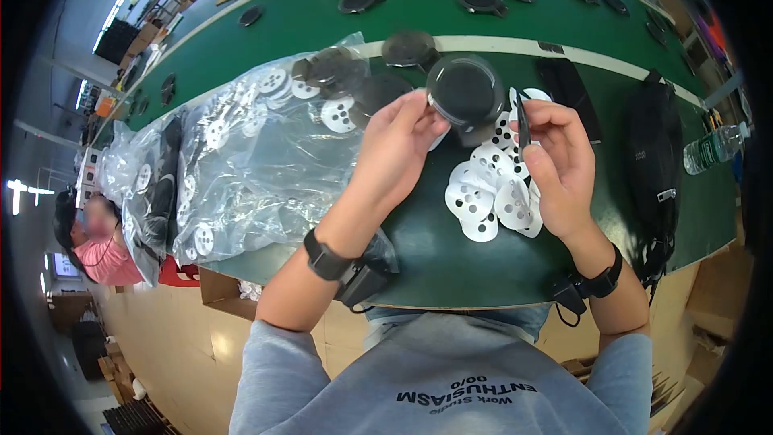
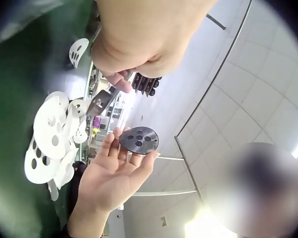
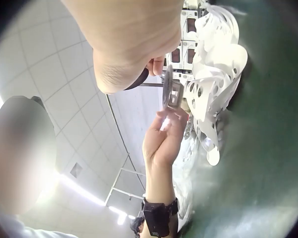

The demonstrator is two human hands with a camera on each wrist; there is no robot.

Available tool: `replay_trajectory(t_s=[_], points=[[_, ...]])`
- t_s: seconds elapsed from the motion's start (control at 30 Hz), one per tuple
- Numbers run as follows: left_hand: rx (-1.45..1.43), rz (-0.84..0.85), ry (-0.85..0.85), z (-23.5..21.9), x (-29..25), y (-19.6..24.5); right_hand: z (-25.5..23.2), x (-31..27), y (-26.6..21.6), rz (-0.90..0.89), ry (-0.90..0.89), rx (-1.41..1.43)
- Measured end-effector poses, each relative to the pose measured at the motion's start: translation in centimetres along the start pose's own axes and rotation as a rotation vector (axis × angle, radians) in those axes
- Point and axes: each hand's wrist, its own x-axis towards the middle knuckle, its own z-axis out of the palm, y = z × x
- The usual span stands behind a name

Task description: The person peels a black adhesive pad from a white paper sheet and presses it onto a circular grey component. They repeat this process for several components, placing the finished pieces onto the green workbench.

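Observation:
In the head view my left hand (image 1: 403, 141) pinches the rim of a round, dark-faced device (image 1: 465, 90) with thumb and fingers. Its grey metal body (image 2: 100, 103) shows in the left wrist view, and it appears side-on (image 3: 174, 94) in the right wrist view. My right hand (image 1: 560, 161) holds a thin black disc (image 1: 522, 122), nearly edge-on, just right of the device and apart from it. Several holes show in this disc (image 2: 139, 140) in the left wrist view, between thumb and fingers of the right hand (image 2: 109, 183). White perforated discs (image 1: 487, 189) lie in a pile below, between the hands.
A clear plastic bag (image 1: 266, 169) with white discs covers the table's left part. More round devices (image 1: 483, 2) lie on the green surface beyond. At right are a black pouch (image 1: 654, 161) and a water bottle (image 1: 713, 149). Someone in pink (image 1: 117, 262) is at far left.

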Motion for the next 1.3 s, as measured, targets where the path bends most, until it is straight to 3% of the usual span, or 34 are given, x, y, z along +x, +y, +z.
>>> replay_trajectory(t_s=[0.17, 0.27, 0.37, 0.47, 0.57, 0.67, 0.77, 0.87, 0.97, 1.0, 1.1, 1.13, 1.3], points=[[-0.173, 0.081, -0.070, 2.5, 6.1, 0.8, -0.1, -0.1, -0.3, 0.006, 0.006, -0.003], [0.922, 0.342, 0.039, 1.3, 6.1, 3.7, -0.2, 0.2, -0.3, -0.018, 0.002, -0.019], [1.689, 0.326, 0.029, -0.7, 3.5, 7.1, -0.2, 0.2, -0.7, -0.027, 0.018, -0.034], [1.797, 0.351, -0.069, -5.3, 2.6, 6.1, -0.1, 0.1, -0.6, -0.059, 0.018, -0.031], [1.885, 0.533, -0.126, -6.6, 2.4, 5.1, 0.0, 0.0, -0.8, -0.082, -0.017, -0.049], [1.956, 0.529, -0.094, -7.3, 2.7, 4.6, -0.1, 0.2, -0.6, -0.085, -0.038, -0.071], [1.759, 0.360, -0.112, -5.1, 1.1, 4.9, -0.1, 0.0, -0.4, -0.058, -0.024, -0.059], [1.864, 0.548, -0.115, -5.6, 0.0, 4.4, -0.1, 0.0, -0.2, -0.062, -0.007, -0.099], [1.679, 0.360, -0.024, -6.2, 0.3, 4.2, -0.2, 0.0, -0.4, -0.043, -0.017, -0.117], [1.791, 0.378, -0.020, -6.4, 0.1, 4.0, -0.2, 0.0, -0.3, -0.042, -0.018, -0.118], [1.618, 0.260, 0.029, -6.1, 0.2, 4.1, -0.1, 0.1, -0.5, -0.043, -0.026, -0.130], [1.561, 0.332, 0.092, -5.9, 0.2, 3.8, -0.1, 0.1, -0.5, -0.037, -0.029, -0.140], [0.970, 0.191, 0.135, -5.6, -0.4, 4.7, 0.1, -0.1, -0.3, 0.015, -0.035, -0.103]])
